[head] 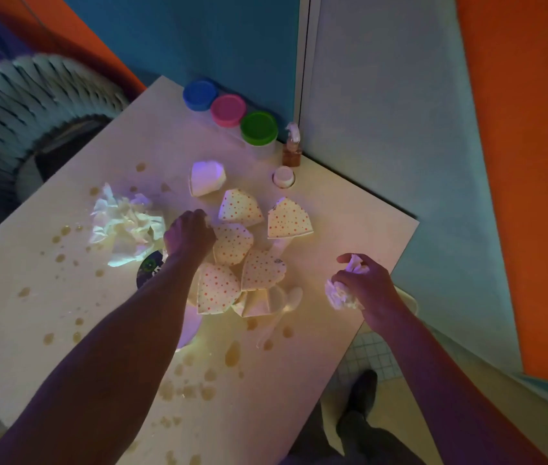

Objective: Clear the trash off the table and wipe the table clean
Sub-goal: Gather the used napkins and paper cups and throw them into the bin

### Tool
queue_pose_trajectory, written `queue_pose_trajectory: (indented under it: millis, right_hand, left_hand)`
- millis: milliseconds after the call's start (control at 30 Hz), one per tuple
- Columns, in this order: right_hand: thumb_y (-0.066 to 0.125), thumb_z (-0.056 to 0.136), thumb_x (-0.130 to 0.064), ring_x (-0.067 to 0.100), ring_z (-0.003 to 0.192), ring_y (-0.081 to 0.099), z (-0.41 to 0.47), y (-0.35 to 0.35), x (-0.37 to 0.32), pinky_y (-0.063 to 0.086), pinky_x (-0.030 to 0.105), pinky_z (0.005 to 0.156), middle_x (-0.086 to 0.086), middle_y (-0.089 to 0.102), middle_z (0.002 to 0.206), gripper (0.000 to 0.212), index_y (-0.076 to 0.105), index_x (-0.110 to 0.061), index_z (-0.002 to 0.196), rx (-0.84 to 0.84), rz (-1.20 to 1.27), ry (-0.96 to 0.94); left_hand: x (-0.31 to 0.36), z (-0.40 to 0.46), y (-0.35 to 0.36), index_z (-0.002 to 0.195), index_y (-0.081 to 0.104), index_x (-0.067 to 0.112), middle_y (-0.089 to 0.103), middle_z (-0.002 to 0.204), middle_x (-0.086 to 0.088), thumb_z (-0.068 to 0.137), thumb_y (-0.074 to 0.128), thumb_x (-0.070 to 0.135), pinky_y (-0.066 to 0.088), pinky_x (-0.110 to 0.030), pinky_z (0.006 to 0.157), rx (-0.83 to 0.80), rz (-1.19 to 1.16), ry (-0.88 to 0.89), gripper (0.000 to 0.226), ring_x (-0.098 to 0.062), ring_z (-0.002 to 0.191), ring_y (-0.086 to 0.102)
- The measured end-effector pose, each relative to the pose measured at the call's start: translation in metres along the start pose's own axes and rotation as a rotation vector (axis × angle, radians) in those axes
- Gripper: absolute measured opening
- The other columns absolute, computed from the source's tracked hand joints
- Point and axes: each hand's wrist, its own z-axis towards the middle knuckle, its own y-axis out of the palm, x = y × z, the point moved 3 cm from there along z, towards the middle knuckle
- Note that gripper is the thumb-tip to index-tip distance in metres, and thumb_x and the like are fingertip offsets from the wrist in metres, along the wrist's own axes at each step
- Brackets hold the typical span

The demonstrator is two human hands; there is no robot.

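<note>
right hand clenching crumpled tissue; left hand curled, perhaps on polka-dot cups.

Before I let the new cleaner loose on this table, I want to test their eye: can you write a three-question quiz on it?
1. True or false: the right hand holds a crumpled tissue.
2. How many jar lids stand along the wall? A two, B three, C five.
3. Fill in: the left hand reaches among the dotted paper ____.

Key:
1. True.
2. B: blue lid, pink lid, green lid.
3. Cups, flattened on the table.
</note>
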Motion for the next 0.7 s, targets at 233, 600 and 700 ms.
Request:
queue_pose_trajectory:
  millis: [233, 600, 700]
  right_hand:
    - [0.061, 0.076, 0.011, 0.021, 0.058, 0.05, 0.002, -0.026, 0.006, 0.039, 0.026, 0.056, 0.005, 0.055, 0.067, 0.029, 0.066, -0.018, 0.078, 0.117, 0.084, 0.011]
    - [0.059, 0.085, 0.005, 0.014, 0.037, 0.047, -0.013, -0.115, 0.047, 0.038, 0.023, 0.048, -0.001, 0.054, 0.046, 0.019, 0.063, -0.012, 0.08, 0.161, 0.195, 0.078]
    - [0.061, 0.086, 0.002, 0.019, 0.048, 0.048, -0.015, -0.15, 0.066, 0.038, 0.025, 0.05, 0.002, 0.054, 0.053, 0.019, 0.062, -0.013, 0.073, 0.157, 0.161, 0.095]
  left_hand:
    - [0.042, -0.034, -0.018, 0.103, 0.072, 0.017, 0.069, 0.099, -0.012, 0.09, 0.056, 0.023, 0.051, -0.036, 0.069, 0.184, -0.202, 0.113, 0.022, -0.035, 0.083, 0.066]
    - [0.204, -0.176, 0.012, 0.089, 0.067, 0.013, 0.068, 0.087, -0.007, 0.086, 0.057, 0.021, 0.051, -0.037, 0.066, 0.058, -0.427, 0.44, 0.014, -0.028, 0.075, 0.065]
    - [0.244, -0.214, 0.031, 0.093, 0.063, 0.017, 0.066, 0.091, -0.004, 0.085, 0.054, 0.028, 0.049, -0.034, 0.069, -0.09, -0.403, 0.449, 0.016, -0.026, 0.08, 0.064]
